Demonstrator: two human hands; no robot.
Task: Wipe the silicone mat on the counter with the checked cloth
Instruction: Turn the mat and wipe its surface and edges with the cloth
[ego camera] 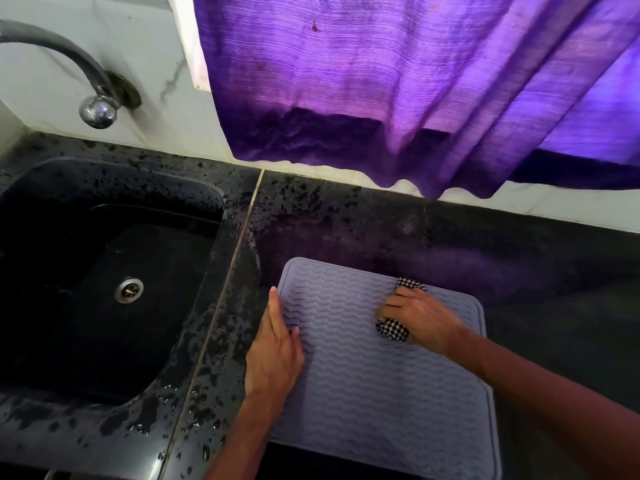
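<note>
A pale lilac silicone mat (pixel 374 393) with wavy ridges lies flat on the dark counter, its near edge at the counter's front. My right hand (pixel 420 318) presses a bunched black-and-white checked cloth (pixel 393 330) onto the mat's far right part; cloth shows at the fingertips and under the palm. My left hand (pixel 277 351) lies flat along the mat's left edge, fingers pointing away, holding nothing.
A black sink (pixel 104 289) with a metal drain sits to the left, its rim and the nearby counter (pixel 536 278) wet with droplets. A tap (pixel 98 110) juts from the white wall. A purple curtain (pixel 398 81) hangs over the counter's back.
</note>
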